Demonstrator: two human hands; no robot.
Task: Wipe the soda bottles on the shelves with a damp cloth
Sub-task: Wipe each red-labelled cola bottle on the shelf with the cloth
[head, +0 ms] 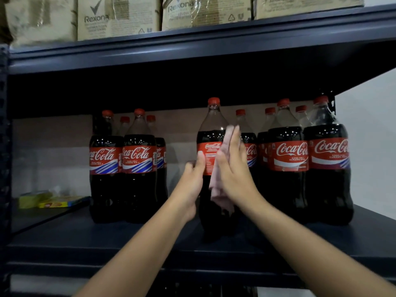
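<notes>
Cloth (220, 185) half hidden between right hand (233, 174) and bottle (211, 146).

I have one view only, the wide-angle head camera. It faces the dark shelf (278, 251) head-on from close, about level with the Coca-Cola bottles (139, 168), with straight edges bowing outward. Both forearms enter from 6 o'clock. Rexona cartons (119, 18) fill 12 o'clock; a pale wall (372, 136) shows at 3 o'clock.

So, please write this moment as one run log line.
step: wiping | left hand: steadies bottle | right hand: presses cloth on it
</notes>
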